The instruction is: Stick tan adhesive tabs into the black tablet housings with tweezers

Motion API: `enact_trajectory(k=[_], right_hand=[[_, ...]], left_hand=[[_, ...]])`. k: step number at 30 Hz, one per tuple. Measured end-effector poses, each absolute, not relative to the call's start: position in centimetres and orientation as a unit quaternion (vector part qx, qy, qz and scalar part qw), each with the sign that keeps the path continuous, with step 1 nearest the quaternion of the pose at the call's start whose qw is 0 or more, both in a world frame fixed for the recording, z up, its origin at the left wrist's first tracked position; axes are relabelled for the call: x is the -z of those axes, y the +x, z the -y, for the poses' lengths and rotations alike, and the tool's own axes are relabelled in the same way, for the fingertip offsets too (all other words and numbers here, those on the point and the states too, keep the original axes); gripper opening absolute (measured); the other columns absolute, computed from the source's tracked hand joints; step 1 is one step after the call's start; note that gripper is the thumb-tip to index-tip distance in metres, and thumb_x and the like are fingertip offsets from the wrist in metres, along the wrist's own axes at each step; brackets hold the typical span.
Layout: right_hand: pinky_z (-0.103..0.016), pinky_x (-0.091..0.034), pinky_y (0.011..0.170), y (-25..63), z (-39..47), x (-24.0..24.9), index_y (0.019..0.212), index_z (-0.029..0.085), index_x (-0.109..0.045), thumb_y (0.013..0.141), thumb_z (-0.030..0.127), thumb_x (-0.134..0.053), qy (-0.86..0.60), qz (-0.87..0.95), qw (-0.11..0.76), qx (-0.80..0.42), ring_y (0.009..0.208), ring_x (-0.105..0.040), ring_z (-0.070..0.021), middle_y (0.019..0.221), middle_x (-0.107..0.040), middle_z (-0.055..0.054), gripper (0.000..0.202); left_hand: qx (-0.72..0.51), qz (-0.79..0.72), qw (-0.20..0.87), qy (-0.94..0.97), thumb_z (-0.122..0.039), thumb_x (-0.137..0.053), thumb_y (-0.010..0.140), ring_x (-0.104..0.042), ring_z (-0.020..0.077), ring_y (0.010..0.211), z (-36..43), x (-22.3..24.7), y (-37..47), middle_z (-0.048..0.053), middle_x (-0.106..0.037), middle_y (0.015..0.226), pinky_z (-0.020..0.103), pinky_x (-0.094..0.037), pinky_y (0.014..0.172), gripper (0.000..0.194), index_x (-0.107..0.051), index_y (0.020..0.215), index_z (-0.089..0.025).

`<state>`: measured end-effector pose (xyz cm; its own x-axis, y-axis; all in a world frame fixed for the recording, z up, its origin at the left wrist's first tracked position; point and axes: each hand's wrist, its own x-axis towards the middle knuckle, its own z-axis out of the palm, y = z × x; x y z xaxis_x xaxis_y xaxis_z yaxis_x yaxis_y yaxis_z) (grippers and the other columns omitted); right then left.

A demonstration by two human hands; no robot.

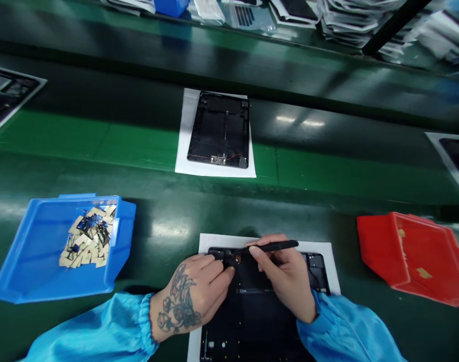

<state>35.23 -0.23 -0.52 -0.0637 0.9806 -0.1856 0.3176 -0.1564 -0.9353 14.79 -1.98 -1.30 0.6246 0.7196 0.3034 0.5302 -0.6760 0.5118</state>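
A black device housing lies on a white sheet in front of me. My right hand is closed around black tweezers, whose tip points left to a small coppery part near the housing's upper edge. Beside that tip, my left hand rests at the housing's upper left, fingers curled together. What its fingertips pinch, if anything, is too small and hidden to make out.
At left stands a blue bin with many small beige pieces. A red bin at right holds a few scraps. Another open housing lies on paper farther back. Stacked parts fill the shelf above.
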Motion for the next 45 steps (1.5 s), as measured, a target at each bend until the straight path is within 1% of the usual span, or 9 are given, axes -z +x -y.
enact_trajectory(k=[5, 9, 13, 18, 22, 27, 35, 39, 45], right_hand=[[-0.024, -0.044, 0.048, 35.21, 0.22, 0.46, 0.090, 0.021, -0.054, 0.088, 0.032, -0.062, -0.594, 0.554, 0.342, -0.473, 0.050, -0.050, -0.0116, 0.064, -0.057, 0.002, 0.014], [-0.025, -0.044, 0.048, 35.20, 0.23, 0.50, 0.090, 0.021, -0.054, 0.087, 0.033, -0.062, -0.595, 0.556, 0.340, -0.471, 0.050, -0.050, -0.0114, 0.068, -0.060, 0.000, 0.015], [-0.025, -0.044, 0.048, 35.25, 0.23, 0.65, 0.090, 0.021, -0.054, 0.087, 0.034, -0.063, -0.600, 0.548, 0.339, -0.474, 0.049, -0.051, -0.0117, 0.068, -0.061, 0.000, 0.016], [-0.025, -0.045, 0.048, 35.27, 0.23, 0.65, 0.089, 0.020, -0.055, 0.087, 0.034, -0.063, -0.598, 0.554, 0.336, -0.471, 0.050, -0.051, -0.0115, 0.074, -0.064, -0.002, 0.016], [-0.024, -0.045, 0.048, 35.17, 0.24, 0.67, 0.090, 0.021, -0.055, 0.087, 0.034, -0.063, -0.599, 0.552, 0.337, -0.472, 0.050, -0.051, -0.0115, 0.072, -0.063, -0.001, 0.016], [-0.024, -0.044, 0.047, 35.01, 0.16, 0.63, 0.089, 0.021, -0.055, 0.087, 0.034, -0.063, -0.597, 0.552, 0.339, -0.473, 0.049, -0.052, -0.0111, 0.076, -0.065, -0.002, 0.015], [-0.024, -0.045, 0.047, 35.10, 0.15, 0.66, 0.090, 0.021, -0.055, 0.087, 0.033, -0.062, -0.596, 0.552, 0.338, -0.475, 0.049, -0.052, -0.0108, 0.075, -0.065, -0.002, 0.015], [-0.024, -0.045, 0.047, 35.01, 0.07, 0.64, 0.089, 0.020, -0.055, 0.087, 0.033, -0.062, -0.595, 0.556, 0.344, -0.469, 0.048, -0.052, -0.0110, 0.072, -0.065, -0.002, 0.015], [-0.024, -0.045, 0.048, 35.17, 0.17, 0.71, 0.090, 0.021, -0.055, 0.087, 0.033, -0.063, -0.595, 0.551, 0.342, -0.475, 0.049, -0.053, -0.0109, 0.073, -0.065, -0.001, 0.014]], left_hand=[[-0.255, -0.357, 0.185, 0.880, -0.010, -0.049, 0.086, -0.056, 0.0169, 0.063, 2.00, 1.35, 14.75, 0.005, -0.059, 0.071, 0.031, -0.051, 0.056, 0.018, -0.060, 0.099, -0.008], [-0.257, -0.355, 0.182, 0.880, -0.010, -0.049, 0.086, -0.055, 0.0169, 0.062, 1.99, 1.27, 14.78, 0.005, -0.059, 0.069, 0.031, -0.051, 0.054, 0.017, -0.061, 0.098, -0.008], [-0.256, -0.355, 0.186, 0.879, -0.010, -0.050, 0.086, -0.056, 0.0172, 0.063, 2.03, 1.29, 14.84, 0.005, -0.059, 0.069, 0.031, -0.051, 0.055, 0.017, -0.061, 0.098, -0.008], [-0.263, -0.354, 0.183, 0.878, -0.009, -0.049, 0.085, -0.055, 0.0166, 0.062, 2.01, 1.24, 14.94, 0.005, -0.059, 0.069, 0.031, -0.051, 0.055, 0.016, -0.061, 0.095, -0.009], [-0.259, -0.360, 0.185, 0.877, -0.010, -0.049, 0.086, -0.055, 0.0169, 0.063, 1.99, 1.27, 14.90, 0.005, -0.059, 0.070, 0.031, -0.051, 0.056, 0.017, -0.061, 0.097, -0.008], [-0.261, -0.362, 0.195, 0.874, -0.010, -0.047, 0.086, -0.056, 0.0169, 0.063, 1.96, 1.25, 14.91, 0.005, -0.058, 0.068, 0.031, -0.051, 0.056, 0.017, -0.061, 0.097, -0.008], [-0.259, -0.361, 0.191, 0.875, -0.012, -0.047, 0.087, -0.055, 0.0168, 0.064, 2.09, 1.24, 14.86, 0.006, -0.058, 0.069, 0.031, -0.051, 0.056, 0.018, -0.061, 0.097, -0.008], [-0.256, -0.360, 0.175, 0.880, -0.011, -0.046, 0.088, -0.052, 0.0146, 0.059, 2.04, 1.26, 14.90, 0.003, -0.056, 0.066, 0.028, -0.048, 0.053, 0.016, -0.061, 0.090, -0.011], [-0.260, -0.359, 0.182, 0.877, -0.010, -0.048, 0.086, -0.053, 0.0159, 0.060, 1.98, 1.21, 14.96, 0.004, -0.056, 0.066, 0.030, -0.049, 0.054, 0.014, -0.061, 0.091, -0.009]])
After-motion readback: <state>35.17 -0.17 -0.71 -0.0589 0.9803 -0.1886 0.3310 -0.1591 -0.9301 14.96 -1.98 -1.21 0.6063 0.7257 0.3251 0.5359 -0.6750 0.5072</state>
